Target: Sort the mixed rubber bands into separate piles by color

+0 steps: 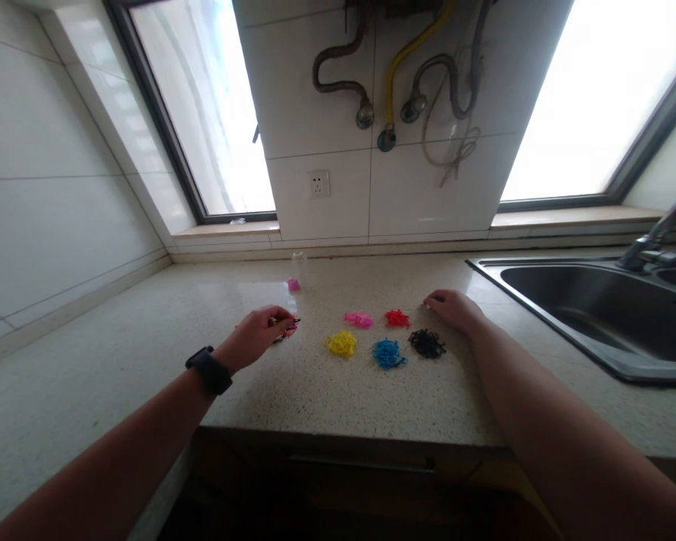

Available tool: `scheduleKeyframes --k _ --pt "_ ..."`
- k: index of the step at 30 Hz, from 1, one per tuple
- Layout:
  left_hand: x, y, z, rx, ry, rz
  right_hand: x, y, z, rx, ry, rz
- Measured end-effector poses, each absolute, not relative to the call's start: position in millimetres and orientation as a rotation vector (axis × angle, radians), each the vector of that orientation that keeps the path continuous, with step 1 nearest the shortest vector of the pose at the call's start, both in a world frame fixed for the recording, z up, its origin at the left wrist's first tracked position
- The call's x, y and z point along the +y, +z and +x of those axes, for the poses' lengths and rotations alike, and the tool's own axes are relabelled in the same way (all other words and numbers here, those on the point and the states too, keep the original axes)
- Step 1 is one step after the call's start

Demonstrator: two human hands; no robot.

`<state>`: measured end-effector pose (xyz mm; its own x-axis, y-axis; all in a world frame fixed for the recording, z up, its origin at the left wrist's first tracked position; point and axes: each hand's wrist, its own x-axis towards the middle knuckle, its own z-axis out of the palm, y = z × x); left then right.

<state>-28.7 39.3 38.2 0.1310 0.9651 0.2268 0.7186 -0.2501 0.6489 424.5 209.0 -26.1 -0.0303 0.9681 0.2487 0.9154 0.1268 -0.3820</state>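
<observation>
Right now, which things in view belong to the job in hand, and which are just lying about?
In the job:
left hand, at the mixed pile
right hand, near the black pile
yellow pile, blue pile, pink pile, red pile

Just about:
clear jar and small pink thing, probably set aside
sink, tap, socket

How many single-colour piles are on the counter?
5. Pink pile and red pile behind; yellow pile, blue pile and black pile in front, left to right. The left hand partly hides a mixed pile, not counted.
</observation>
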Motion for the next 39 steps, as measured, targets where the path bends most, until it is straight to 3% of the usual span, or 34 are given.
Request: scheduleKeyframes --k 13,25,39 --pt "58.7 19.2 -76.1 1.982 0.783 2.178 210.0 -26.2 424.5 -1.981 0.169 -1.822" --pt "61.8 17.0 -82.1 2.016 0.754 2.168 212.7 -27.9 426.1 -1.981 0.179 -1.806" --pt "39.2 42.4 -22.0 1.558 1.004 1.748 209.8 -25.2 424.1 -1.982 0.193 -1.826"
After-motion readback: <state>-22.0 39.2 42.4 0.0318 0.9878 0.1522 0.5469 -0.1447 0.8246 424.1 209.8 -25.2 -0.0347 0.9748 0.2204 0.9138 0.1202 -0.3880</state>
